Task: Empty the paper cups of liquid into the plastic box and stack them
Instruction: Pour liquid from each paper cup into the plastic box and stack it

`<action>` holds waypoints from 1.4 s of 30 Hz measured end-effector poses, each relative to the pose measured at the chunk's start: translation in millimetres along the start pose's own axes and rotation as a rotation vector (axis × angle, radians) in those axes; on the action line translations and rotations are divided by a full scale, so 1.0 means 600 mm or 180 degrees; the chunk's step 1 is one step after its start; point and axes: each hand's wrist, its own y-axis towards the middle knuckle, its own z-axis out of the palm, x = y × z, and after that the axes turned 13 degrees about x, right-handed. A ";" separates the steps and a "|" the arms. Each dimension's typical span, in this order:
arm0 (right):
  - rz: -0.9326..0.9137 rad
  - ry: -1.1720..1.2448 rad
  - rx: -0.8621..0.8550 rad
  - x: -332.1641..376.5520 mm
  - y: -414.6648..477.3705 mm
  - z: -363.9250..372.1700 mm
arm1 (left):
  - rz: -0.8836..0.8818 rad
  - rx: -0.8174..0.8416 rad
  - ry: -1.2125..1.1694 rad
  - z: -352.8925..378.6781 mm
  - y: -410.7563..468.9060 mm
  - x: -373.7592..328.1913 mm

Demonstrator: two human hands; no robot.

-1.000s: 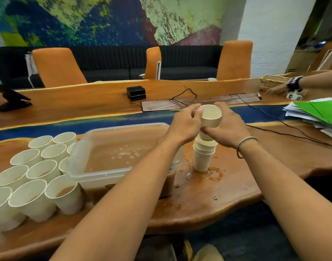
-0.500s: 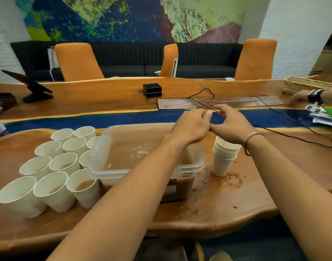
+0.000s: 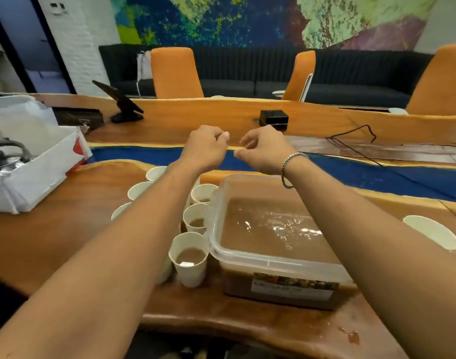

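Cups (image 3: 189, 273) beside box (image 3: 273, 261) — forearm (image 3: 144, 218) across

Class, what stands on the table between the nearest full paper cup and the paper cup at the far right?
The plastic box, holding brown liquid, stands between the full cup and the right-hand cup, as the head view shows.
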 end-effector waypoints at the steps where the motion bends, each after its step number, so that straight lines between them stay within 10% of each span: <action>1: 0.0011 -0.0043 0.0096 0.008 0.016 0.012 | -0.0103 0.0084 0.0034 -0.009 0.002 0.026; 12: 0.0218 -0.0202 0.0706 0.024 0.103 0.079 | -0.0233 0.1272 0.1789 0.033 0.015 0.141; 42: -0.0023 0.1265 -0.0001 -0.039 0.000 -0.028 | -0.0290 -0.0626 0.0775 -0.022 0.049 -0.120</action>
